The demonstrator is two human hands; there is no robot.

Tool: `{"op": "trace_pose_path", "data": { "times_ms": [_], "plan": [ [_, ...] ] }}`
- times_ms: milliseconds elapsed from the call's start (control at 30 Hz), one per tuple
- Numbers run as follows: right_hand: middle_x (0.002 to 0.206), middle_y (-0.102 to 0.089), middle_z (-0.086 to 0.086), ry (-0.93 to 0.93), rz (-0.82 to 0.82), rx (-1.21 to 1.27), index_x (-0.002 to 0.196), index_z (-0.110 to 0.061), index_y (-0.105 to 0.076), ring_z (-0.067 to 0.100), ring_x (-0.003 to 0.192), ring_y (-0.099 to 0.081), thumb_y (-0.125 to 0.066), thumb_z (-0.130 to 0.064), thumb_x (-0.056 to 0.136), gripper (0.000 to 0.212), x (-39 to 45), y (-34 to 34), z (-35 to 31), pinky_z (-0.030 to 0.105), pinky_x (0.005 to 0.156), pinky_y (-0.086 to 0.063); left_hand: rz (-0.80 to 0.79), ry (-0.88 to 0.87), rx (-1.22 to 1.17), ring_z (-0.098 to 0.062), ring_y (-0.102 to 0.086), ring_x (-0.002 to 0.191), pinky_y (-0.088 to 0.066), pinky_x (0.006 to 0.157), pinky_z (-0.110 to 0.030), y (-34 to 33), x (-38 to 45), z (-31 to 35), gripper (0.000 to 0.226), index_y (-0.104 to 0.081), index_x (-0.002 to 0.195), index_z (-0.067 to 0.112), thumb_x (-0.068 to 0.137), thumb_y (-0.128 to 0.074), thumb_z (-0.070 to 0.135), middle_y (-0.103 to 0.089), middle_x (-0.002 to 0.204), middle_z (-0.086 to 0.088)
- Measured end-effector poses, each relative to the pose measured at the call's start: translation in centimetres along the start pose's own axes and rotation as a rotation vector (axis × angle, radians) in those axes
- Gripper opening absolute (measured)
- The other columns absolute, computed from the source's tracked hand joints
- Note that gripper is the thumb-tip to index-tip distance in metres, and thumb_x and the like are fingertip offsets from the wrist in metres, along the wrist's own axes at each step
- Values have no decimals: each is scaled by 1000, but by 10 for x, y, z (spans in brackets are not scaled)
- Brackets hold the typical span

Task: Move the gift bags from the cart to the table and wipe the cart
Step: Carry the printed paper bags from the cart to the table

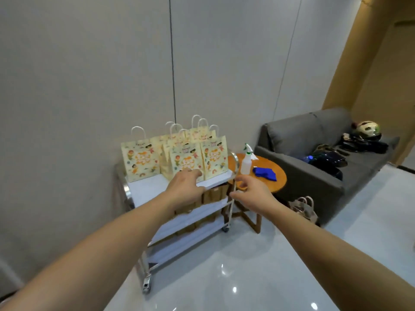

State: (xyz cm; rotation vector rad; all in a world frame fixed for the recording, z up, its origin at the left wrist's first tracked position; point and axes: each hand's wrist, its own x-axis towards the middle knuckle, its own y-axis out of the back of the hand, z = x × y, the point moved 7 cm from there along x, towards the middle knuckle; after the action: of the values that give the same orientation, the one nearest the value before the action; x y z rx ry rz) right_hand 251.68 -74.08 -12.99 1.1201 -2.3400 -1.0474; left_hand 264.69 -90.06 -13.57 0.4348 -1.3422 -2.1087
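The gift bags [179, 151] stand upright on the cart [143, 189], just beyond the left hand [186, 187]; both it and the right hand [251, 191] are held loosely spread, empty.

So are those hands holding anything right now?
Nothing is held. The left hand reaches toward the gift bags on the cart, and the right hand hovers by the cart's edge, fingers loosely curled and empty.

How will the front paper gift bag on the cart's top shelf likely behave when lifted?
The gift bag looks like thin paper, so probably light and easily creased. Standing upright on a narrow base, it may tip if nudged. Its looped handles likely flex.
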Motion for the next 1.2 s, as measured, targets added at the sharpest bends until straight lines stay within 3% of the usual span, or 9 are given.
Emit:
{"op": "trace_pose_path", "data": {
  "times_ms": [67,167,300,467,600,733,867,1067,1200],
  "plan": [
    [118,-60,2,31,-39,2,145,-22,-48,12,96,-61,-70,-30,92,58,25,-20,-20,27,75,-56,20,78,-21,-28,-43,137,-40,107,-38,12,4,-34,57,-45,147,22,96,-61,39,-43,152,-7],
    [137,-57,8,96,-97,27,146,-21,-48,20,115,-59,-71,-33,90,61,68,-47,-46,35,90,-55,88,172,-4,-26,-43,137,-38,110,-38,30,17,-76,57,-47,147,21,95,-63,38,-46,150,-6],
    [137,-57,6,221,-134,67,145,-21,-50,19,118,-58,-72,-33,91,60,131,-67,-77,30,88,-50,160,265,25,-26,-43,136,-38,111,-38,51,47,-111,56,-49,144,21,93,-64,38,-48,147,-6],
    [137,-56,7,314,-207,106,146,-21,-49,11,86,-63,-70,-29,93,58,209,-72,-102,19,59,-49,206,388,42,-28,-41,138,-36,114,-39,79,94,-135,58,-49,145,22,92,-64,41,-44,151,-5],
    [133,-57,6,365,-221,148,144,-22,-51,14,90,-63,-70,-31,92,56,264,-65,-118,32,71,-60,263,438,61,-25,-45,134,-38,111,-37,102,129,-142,57,-50,144,21,92,-66,39,-47,146,-4],
    [129,-59,5,381,-283,193,141,-23,-53,20,96,-65,-72,-31,91,54,305,-83,-121,35,71,-61,260,489,95,-25,-47,132,-40,110,-39,104,152,-154,57,-49,145,21,93,-66,39,-49,143,-4],
    [127,-60,5,364,-354,187,140,-23,-54,23,104,-63,-74,-30,89,55,340,-113,-125,45,90,-57,258,541,117,-24,-48,130,-41,110,-41,105,172,-177,57,-50,144,23,92,-66,41,-51,141,-2],
    [127,-60,4,385,-402,178,139,-23,-55,18,105,-61,-74,-28,89,54,402,-164,-158,28,77,-52,249,592,103,-24,-49,130,-42,109,-39,113,213,-238,57,-49,145,19,94,-65,39,-51,141,-2],
    [127,-61,6,370,-408,125,136,-19,-57,20,104,-64,-73,-23,89,50,451,-204,-179,28,78,-55,285,617,19,-24,-48,132,-40,108,-37,120,254,-292,58,-50,144,19,92,-68,37,-50,144,-3]
  ]
}}
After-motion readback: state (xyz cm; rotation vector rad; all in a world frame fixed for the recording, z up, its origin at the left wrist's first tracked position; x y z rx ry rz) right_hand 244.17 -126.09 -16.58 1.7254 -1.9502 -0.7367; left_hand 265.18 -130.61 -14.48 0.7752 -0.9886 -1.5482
